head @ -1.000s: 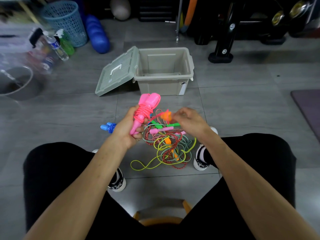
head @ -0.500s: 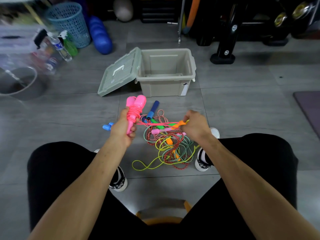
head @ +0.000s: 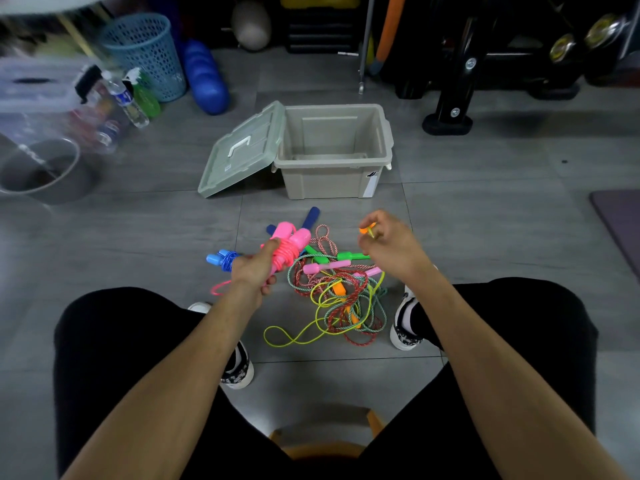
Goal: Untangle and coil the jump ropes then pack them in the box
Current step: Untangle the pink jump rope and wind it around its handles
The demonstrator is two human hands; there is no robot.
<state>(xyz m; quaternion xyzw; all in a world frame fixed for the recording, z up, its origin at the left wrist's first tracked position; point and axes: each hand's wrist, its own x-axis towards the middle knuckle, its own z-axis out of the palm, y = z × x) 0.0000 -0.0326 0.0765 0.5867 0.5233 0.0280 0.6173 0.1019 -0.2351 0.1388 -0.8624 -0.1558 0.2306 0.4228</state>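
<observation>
My left hand (head: 252, 271) grips the pink jump rope (head: 289, 242) by its two handles, with pink cord wound around them; a pink loop hangs out below the fist. My right hand (head: 389, 245) is raised to the right and pinches a small orange and yellow piece (head: 367, 231); I cannot tell what it belongs to. Between my feet lies a tangled pile of ropes (head: 341, 299) in yellow, red and teal, with green, pink, orange and dark blue handles. A coiled blue rope (head: 221, 259) lies left of my left hand. The beige box (head: 332, 164) stands open beyond the pile, empty.
The box's lid (head: 242, 150) leans against its left side. A blue basket (head: 145, 53), bottles (head: 128, 98) and a blue roller (head: 204, 77) stand at the back left, black gym equipment (head: 450, 109) at the back right, a purple mat (head: 620, 223) at the right edge. I sit on a wooden stool (head: 325, 441).
My right hand has moved right and up, away from the pink handles. The pink cord stretched between the hands half a second ago is gone; a pink loop now hangs below my left hand.
</observation>
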